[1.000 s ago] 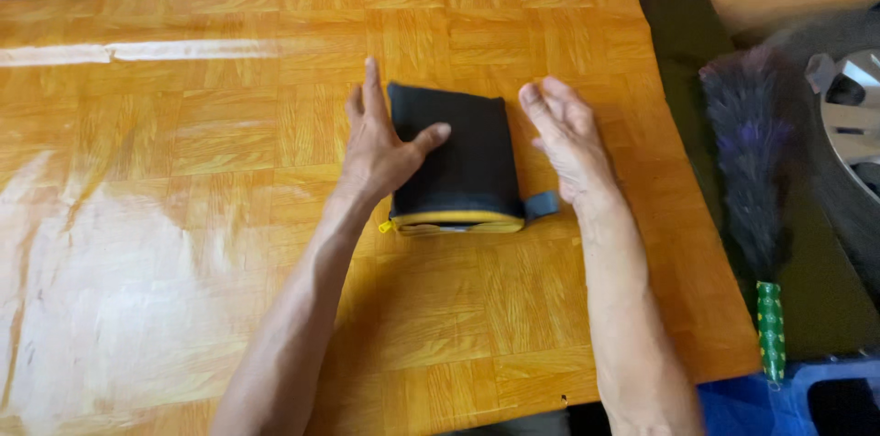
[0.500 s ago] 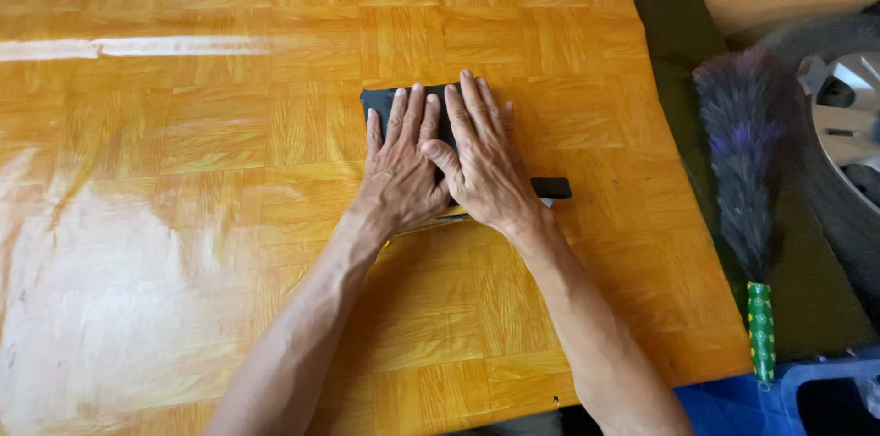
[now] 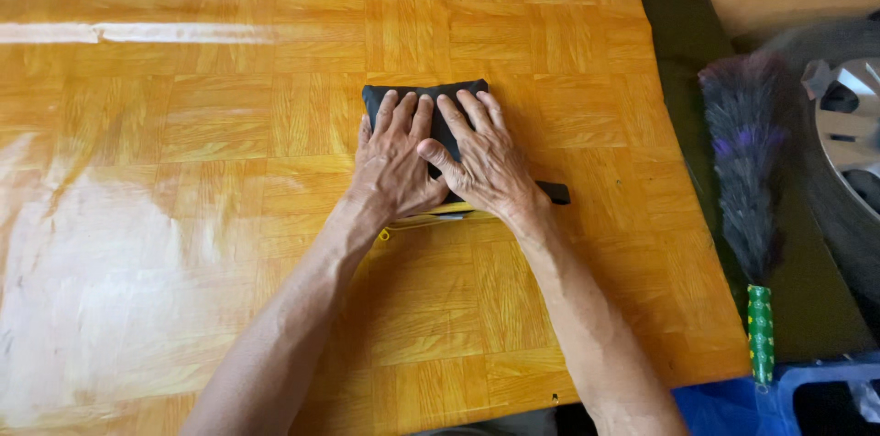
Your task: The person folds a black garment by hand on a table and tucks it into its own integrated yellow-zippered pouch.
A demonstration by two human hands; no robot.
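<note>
Head view, one moment, items as seen:

Item: black fabric pouch with a yellow edge, lying flat near the middle of my wooden parquet-pattern table. Most of it sits under my palms; its far edge shows beyond my fingertips, a yellow strip peeks out near my wrists, and a short black strap sticks out at my right.

Item: my left hand, flat, fingers spread and extended, pressing down on the pouch's left part; it grips nothing.

Item: my right hand, likewise flat and spread, pressing the right part, its thumb crossing over toward my left hand so the two touch.

Item: feather duster, dark grey-purple plumes, green patterned handle, lying on a dark mat just beside the table's right edge.

Item: vehicle wheel, partly in view at far right.
</note>
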